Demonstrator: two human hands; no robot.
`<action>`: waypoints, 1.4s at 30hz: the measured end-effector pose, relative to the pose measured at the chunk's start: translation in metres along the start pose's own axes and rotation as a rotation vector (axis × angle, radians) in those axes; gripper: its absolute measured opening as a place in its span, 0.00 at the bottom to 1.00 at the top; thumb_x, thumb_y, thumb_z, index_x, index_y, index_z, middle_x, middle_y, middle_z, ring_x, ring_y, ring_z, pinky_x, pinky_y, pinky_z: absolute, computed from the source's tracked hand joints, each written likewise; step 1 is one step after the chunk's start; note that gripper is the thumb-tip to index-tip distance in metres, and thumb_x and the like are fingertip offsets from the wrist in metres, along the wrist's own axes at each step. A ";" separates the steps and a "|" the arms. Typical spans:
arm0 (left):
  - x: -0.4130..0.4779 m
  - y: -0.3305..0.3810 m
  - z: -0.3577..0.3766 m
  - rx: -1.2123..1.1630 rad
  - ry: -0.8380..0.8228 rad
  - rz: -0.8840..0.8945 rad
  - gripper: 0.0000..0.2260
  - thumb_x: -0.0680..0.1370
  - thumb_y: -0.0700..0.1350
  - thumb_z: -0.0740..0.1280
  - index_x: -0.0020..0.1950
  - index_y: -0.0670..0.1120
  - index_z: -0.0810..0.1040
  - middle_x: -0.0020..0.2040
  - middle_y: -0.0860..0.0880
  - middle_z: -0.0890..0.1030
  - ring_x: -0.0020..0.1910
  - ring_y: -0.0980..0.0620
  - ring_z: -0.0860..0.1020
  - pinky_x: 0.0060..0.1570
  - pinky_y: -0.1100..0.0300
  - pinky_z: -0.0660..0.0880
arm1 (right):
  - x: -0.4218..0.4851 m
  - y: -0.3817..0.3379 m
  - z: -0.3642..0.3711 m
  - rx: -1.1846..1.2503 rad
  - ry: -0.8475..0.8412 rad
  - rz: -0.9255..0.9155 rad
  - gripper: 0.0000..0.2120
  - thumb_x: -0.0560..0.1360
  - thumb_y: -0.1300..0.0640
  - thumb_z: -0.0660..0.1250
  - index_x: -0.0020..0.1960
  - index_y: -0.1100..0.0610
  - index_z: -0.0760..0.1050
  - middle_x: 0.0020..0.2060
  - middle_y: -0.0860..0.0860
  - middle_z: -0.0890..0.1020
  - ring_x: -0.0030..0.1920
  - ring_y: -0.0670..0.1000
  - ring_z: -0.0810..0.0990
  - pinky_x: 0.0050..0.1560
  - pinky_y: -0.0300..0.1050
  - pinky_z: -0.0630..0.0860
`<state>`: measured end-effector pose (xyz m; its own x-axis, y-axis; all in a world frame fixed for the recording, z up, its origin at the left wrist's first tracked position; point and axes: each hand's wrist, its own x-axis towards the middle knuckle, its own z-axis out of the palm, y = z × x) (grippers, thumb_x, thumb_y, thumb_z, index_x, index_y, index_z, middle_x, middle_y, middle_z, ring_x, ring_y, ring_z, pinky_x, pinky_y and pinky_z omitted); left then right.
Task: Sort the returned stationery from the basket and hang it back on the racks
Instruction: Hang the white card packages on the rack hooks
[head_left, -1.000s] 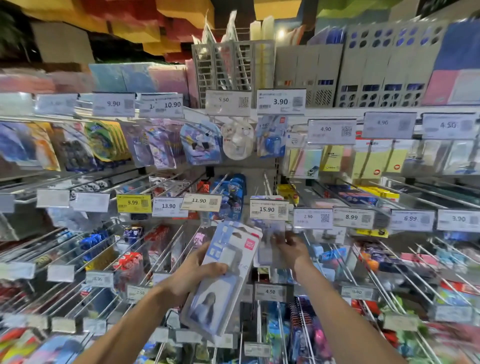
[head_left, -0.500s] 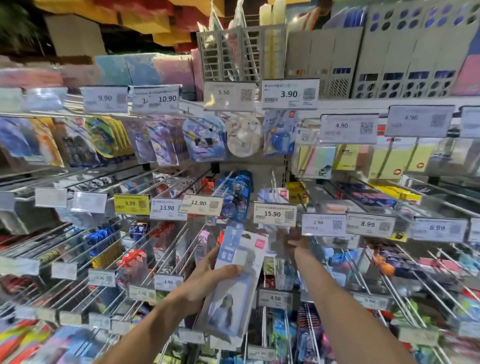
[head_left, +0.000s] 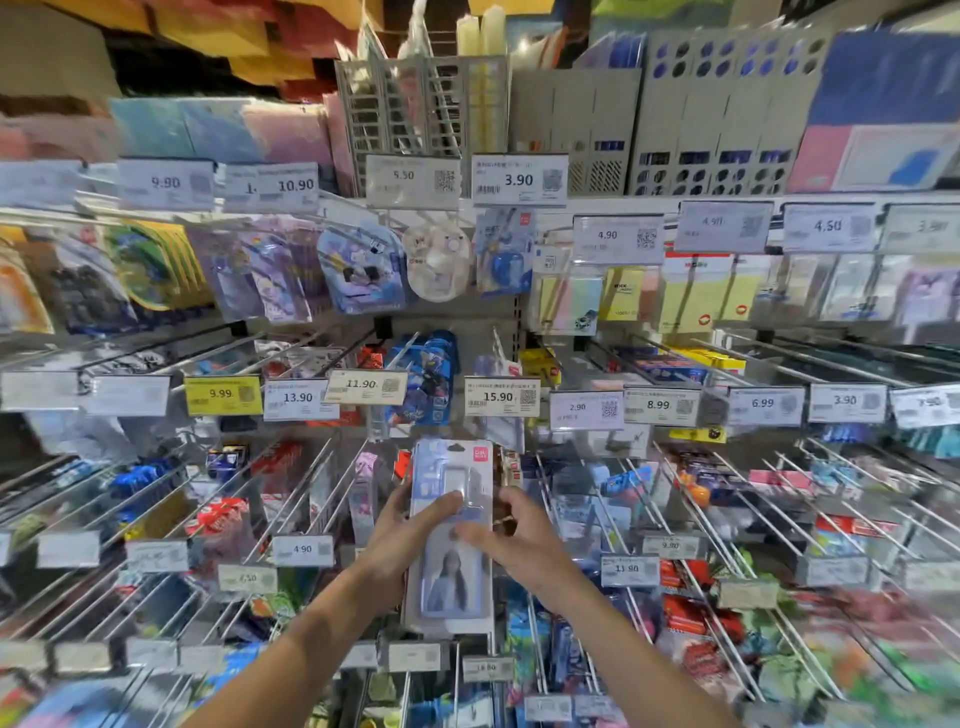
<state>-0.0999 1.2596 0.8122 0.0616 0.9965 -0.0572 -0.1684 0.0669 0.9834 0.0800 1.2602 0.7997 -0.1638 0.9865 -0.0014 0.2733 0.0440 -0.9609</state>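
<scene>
I hold a tall blister pack (head_left: 451, 577) in light blue and white, with a red logo at its top right and a picture of a person at the bottom. It stands upright in front of the hook racks, just below the 15.90 price tag (head_left: 502, 397). My left hand (head_left: 400, 535) grips its left edge, thumb across the front. My right hand (head_left: 511, 540) touches its right side, fingers laid on the front. The basket is out of view.
Metal peg hooks (head_left: 727, 519) jut toward me in rows, loaded with packaged stationery and fronted by price tags. Sticky notes (head_left: 680, 291) hang at upper right. Grey file holders (head_left: 675, 130) stand on the top shelf.
My right hand came back from the hook under the 15.90 tag and now rests on the pack. The pack has swung from tilted to upright and moved toward the centre.
</scene>
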 end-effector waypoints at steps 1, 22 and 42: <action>-0.003 0.001 0.005 -0.004 -0.001 -0.011 0.44 0.74 0.56 0.78 0.82 0.51 0.56 0.67 0.49 0.76 0.59 0.53 0.74 0.63 0.54 0.67 | -0.001 0.006 0.004 -0.052 0.022 0.018 0.45 0.60 0.27 0.77 0.70 0.46 0.70 0.63 0.37 0.77 0.64 0.44 0.76 0.64 0.46 0.75; -0.033 0.010 -0.005 0.069 -0.085 -0.017 0.22 0.71 0.59 0.78 0.58 0.50 0.77 0.57 0.58 0.82 0.52 0.61 0.82 0.69 0.54 0.70 | -0.033 -0.006 -0.034 0.321 0.127 -0.086 0.20 0.78 0.67 0.71 0.66 0.53 0.73 0.55 0.50 0.86 0.57 0.53 0.84 0.54 0.44 0.81; -0.024 0.019 -0.018 0.095 -0.058 0.000 0.31 0.71 0.63 0.78 0.70 0.54 0.77 0.62 0.58 0.83 0.60 0.60 0.80 0.75 0.46 0.65 | -0.013 -0.024 -0.016 0.210 0.293 -0.216 0.26 0.81 0.58 0.69 0.74 0.47 0.62 0.59 0.27 0.66 0.59 0.25 0.69 0.63 0.30 0.65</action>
<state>-0.1225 1.2377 0.8291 0.1190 0.9916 -0.0499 -0.0748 0.0590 0.9954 0.0909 1.2488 0.8268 0.0884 0.9627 0.2555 0.0582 0.2511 -0.9662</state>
